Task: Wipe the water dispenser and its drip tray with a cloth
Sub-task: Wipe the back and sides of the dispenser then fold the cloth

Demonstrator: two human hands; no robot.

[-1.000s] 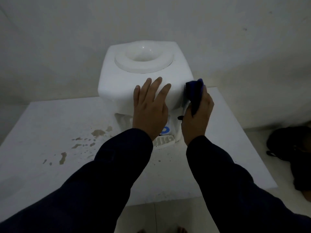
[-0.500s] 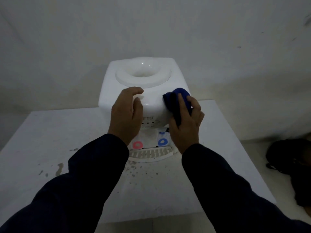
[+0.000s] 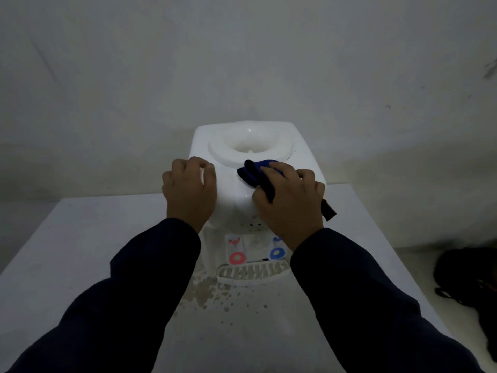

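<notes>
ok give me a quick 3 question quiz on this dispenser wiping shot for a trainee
1. Multiple choice: where is the blue cloth pressed?
A. on the drip tray
B. on the top front of the water dispenser, just below the bottle well
C. on the table

2. True or false: the left hand holds a second cloth.

3. Fill in: the ring under the right hand is blue; the ring toward the left hand's side is ____.

Key:
1. B
2. False; it rests bare on the dispenser's front left corner, fingers curled.
3. red
</notes>
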